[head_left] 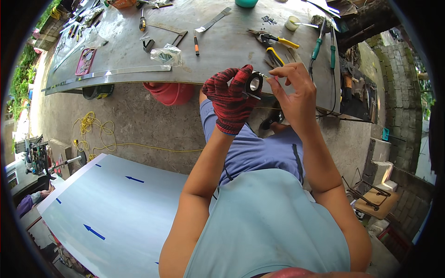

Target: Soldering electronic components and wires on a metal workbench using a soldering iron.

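Observation:
My left hand (230, 99), in a red and black knitted glove, is closed around a small black and silver ring-shaped metal part (254, 84), held up just off the table's near edge. Bare, my right hand (294, 88) comes to the part's right side with thumb and forefinger pinched together. A tiny thing seems to sit at those fingertips, too small to name. Just beyond the hands, tin snips (274, 39) with yellow and black handles lie on the metal-topped table (213, 51). Another yellow-and-black handle (275, 56) lies beside them, close to my right fingers.
Small dark pieces (269, 20), a jar (292, 23) and green-handled soldering irons (317, 48) lie at the right. Farther left are a plastic bag (167, 55), a metal square (169, 31) and a pink tray (85, 61). Below sit a red basin (169, 92) and yellow cord (88, 123).

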A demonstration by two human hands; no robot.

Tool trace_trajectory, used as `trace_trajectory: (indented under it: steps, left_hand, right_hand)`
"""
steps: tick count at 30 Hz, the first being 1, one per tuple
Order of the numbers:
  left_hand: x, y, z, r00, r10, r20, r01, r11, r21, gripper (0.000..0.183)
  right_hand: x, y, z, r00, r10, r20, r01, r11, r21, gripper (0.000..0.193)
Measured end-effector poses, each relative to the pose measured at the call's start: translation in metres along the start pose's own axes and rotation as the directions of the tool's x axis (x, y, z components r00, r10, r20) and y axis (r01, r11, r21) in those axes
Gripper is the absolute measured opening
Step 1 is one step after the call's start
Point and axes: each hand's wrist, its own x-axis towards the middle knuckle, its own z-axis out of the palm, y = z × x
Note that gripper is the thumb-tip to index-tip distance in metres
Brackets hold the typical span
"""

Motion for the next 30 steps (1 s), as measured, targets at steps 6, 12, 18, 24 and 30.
trace_trajectory:
  steps: [6,12,18,24,30]
  left_hand:
    - [-0.004,-0.004,-0.001,1.000,0.008,0.021,-0.008,1.000,0.011,0.070]
    - [0.000,0.001,-0.008,0.998,0.003,0.063,-0.002,1.000,-0.008,0.081]
    - [-0.001,0.001,-0.008,0.994,-0.029,0.103,0.032,0.999,-0.035,0.081]
    - [-0.005,-0.005,0.000,0.980,-0.168,0.102,0.173,0.984,-0.033,0.075]
    - [-0.023,-0.096,0.003,0.765,-0.599,0.238,0.616,0.787,-0.001,0.074]
  right_hand:
    - [-0.003,0.000,-0.002,0.998,0.058,0.021,-0.058,0.998,0.010,0.016]
    - [-0.003,0.006,0.002,1.000,-0.004,-0.003,0.004,1.000,-0.002,0.014]
    - [-0.001,0.007,0.004,1.000,0.004,0.013,-0.004,1.000,0.024,0.013]
    - [0.003,0.009,0.010,1.000,0.009,0.030,-0.009,1.000,0.014,0.014]
    - [-0.029,0.074,0.047,0.993,0.076,0.094,-0.071,0.996,-0.054,0.014]
